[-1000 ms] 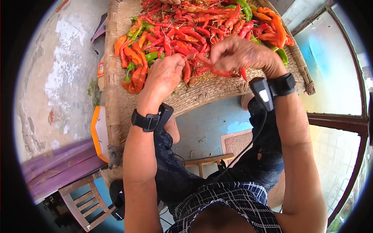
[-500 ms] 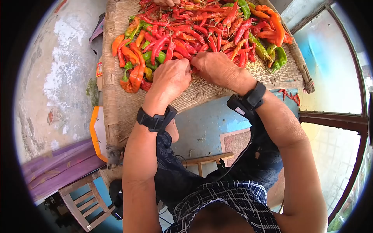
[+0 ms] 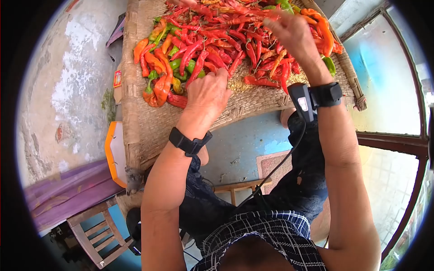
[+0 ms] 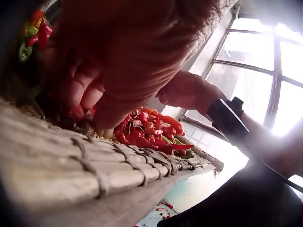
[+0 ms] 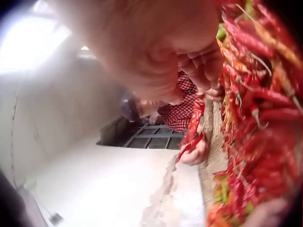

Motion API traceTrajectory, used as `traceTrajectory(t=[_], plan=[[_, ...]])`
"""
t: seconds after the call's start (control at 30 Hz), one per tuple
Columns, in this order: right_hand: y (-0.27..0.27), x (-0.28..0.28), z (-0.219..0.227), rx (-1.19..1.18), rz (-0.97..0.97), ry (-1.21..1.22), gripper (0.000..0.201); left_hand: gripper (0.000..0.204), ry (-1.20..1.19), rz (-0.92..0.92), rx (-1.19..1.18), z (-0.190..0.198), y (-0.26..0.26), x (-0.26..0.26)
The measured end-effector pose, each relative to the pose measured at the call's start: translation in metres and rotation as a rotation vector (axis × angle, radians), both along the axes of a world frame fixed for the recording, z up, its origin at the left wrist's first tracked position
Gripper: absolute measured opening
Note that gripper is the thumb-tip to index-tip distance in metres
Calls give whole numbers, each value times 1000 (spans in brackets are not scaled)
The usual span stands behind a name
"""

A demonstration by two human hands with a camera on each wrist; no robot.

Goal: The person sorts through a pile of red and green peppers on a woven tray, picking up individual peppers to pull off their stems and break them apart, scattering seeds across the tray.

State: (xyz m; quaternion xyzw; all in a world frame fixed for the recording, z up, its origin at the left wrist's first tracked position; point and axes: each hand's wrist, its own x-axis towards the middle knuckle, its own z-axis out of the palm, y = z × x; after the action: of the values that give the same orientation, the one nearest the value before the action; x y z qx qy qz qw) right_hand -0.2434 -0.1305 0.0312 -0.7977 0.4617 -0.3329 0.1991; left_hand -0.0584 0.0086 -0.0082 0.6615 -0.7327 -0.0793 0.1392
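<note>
Red peppers lie heaped on a woven mat, with orange and green ones at the sides. My left hand is low at the heap's near edge. In the left wrist view its fingers curl toward the thumb around a bit of a red pepper, mostly hidden by the hand. Above the heap's right part hangs my right hand, its fingers loosely bent and pointing left. The right wrist view shows nothing held in that hand, over the peppers.
Across the mat, another person in a red patterned shirt holds red peppers in a hand. A wall stands at left, a window at right. A wooden chair is at lower left.
My right hand has left my left hand and risen up and right over the heap. My left hand has shifted slightly right and down. Several peppers near the front edge lie differently.
</note>
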Motion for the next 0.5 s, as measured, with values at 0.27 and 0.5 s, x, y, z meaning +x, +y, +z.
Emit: traceTrajectory(t=[0.27, 0.5], plan=[[52, 12, -34, 22, 360, 752, 16, 27, -185, 61, 24, -7, -5, -6], [23, -7, -34, 203, 582, 272, 15, 26, -48, 126, 76, 5, -11, 1]])
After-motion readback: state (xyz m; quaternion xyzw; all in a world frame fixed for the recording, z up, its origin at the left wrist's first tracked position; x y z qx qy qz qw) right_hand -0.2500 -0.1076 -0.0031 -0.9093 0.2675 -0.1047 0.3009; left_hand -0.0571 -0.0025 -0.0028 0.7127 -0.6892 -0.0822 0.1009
